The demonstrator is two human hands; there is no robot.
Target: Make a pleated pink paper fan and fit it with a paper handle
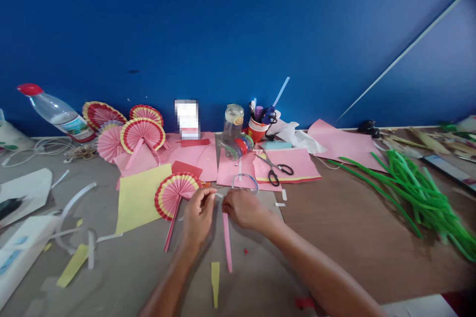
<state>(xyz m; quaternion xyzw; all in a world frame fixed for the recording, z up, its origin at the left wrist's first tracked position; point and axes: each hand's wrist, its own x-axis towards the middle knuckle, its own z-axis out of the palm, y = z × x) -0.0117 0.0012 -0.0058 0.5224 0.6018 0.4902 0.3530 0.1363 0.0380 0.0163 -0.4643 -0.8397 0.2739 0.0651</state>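
My left hand (199, 215) is closed in a pinch, with a small white strip (219, 195) at its fingertips. Close beside it, my right hand (243, 208) has its fingers curled together over the upper end of a narrow pink paper strip (227, 250). The rest of that strip points down toward me. Just left of my left hand lies a pleated paper fan (176, 195), pink with yellow and red edging and a folded pink handle (172, 230). Its right edge is partly covered by my left hand. A roll of tape (256, 183) lies right behind my right hand.
Black-handled scissors (277, 171) rest on pink paper sheets (299, 163). Finished fans (143, 136) and a bottle (61, 116) stand back left. A clear jar (233, 121) and a cup of tools (257, 131) stand behind. Green stems (420, 198) lie right; a yellow sheet (143, 198) lies left.
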